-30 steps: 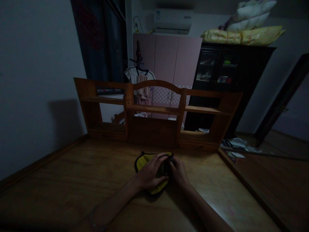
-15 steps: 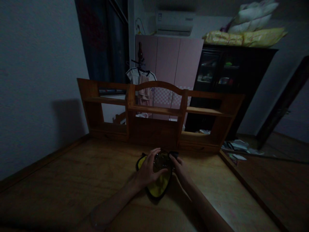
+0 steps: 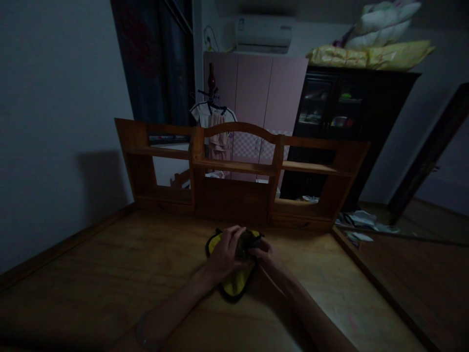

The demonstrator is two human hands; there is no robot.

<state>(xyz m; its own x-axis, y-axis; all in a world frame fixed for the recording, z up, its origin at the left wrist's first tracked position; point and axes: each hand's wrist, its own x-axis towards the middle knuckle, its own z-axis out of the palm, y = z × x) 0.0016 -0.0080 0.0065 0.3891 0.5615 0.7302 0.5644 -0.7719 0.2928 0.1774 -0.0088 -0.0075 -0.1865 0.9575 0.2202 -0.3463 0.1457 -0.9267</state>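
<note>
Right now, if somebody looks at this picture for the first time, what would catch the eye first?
The eye falls first on the yellow cloth, the one bright spot on the dim wooden surface, where the left hand and right hand meet over a small dark thing. Behind them a wooden shelf unit stands along the far edge. Beyond it are a pink wardrobe and pale bedding piled on a dark cabinet.

Bare forearms and hands
</note>
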